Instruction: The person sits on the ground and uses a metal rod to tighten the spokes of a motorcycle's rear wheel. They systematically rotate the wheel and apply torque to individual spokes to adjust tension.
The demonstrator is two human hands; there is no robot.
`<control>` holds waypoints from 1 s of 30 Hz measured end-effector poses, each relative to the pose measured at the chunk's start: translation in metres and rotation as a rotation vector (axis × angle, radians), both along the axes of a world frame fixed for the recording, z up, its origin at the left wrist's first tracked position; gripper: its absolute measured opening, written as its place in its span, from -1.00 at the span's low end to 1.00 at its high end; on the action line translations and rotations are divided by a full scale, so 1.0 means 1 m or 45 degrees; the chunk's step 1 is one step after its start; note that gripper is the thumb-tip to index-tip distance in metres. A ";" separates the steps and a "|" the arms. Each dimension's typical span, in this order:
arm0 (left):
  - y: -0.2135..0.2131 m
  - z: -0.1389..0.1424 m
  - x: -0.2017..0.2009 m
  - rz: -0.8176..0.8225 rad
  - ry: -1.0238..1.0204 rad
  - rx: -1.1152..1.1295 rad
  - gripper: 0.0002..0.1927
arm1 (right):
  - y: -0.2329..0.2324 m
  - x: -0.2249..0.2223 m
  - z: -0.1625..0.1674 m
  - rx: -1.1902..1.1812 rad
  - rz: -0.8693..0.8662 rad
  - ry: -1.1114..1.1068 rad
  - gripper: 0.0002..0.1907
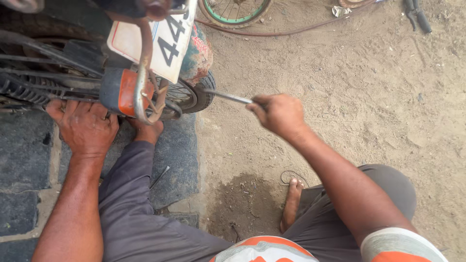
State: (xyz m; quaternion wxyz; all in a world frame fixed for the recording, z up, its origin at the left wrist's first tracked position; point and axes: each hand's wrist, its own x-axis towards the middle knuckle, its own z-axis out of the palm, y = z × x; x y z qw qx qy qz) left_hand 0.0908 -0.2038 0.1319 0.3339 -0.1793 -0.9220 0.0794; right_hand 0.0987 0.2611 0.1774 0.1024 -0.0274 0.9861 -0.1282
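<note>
I am squatting on dry sandy ground (349, 87) beside dark stone paving slabs (24, 155) at lower left. My left hand (86, 127) is lying spread against the rusty motorcycle's rear end (141, 73) at upper left. My right hand (279, 114) is gripping a slim grey metal rod (227, 96), its tip reaching the black rear tyre (206, 94).

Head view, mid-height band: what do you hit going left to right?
Left hand on the motorcycle frame → orange tail light → rear tyre → metal rod → right hand gripping it → bare sandy ground.
</note>
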 end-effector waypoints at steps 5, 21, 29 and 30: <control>0.001 0.003 -0.001 -0.029 0.075 -0.070 -0.81 | -0.021 -0.003 -0.027 0.001 0.006 0.111 -0.58; 0.003 0.005 -0.002 -0.022 -0.078 0.135 -0.84 | 0.015 -0.136 -0.007 0.120 0.466 0.115 -0.52; 0.005 0.010 0.000 0.092 -0.208 0.086 -0.83 | 0.006 -0.105 -0.021 0.286 0.532 0.545 -0.55; 0.004 0.010 0.000 0.086 -0.213 0.083 -0.83 | 0.001 -0.090 -0.022 0.234 0.392 0.301 -0.58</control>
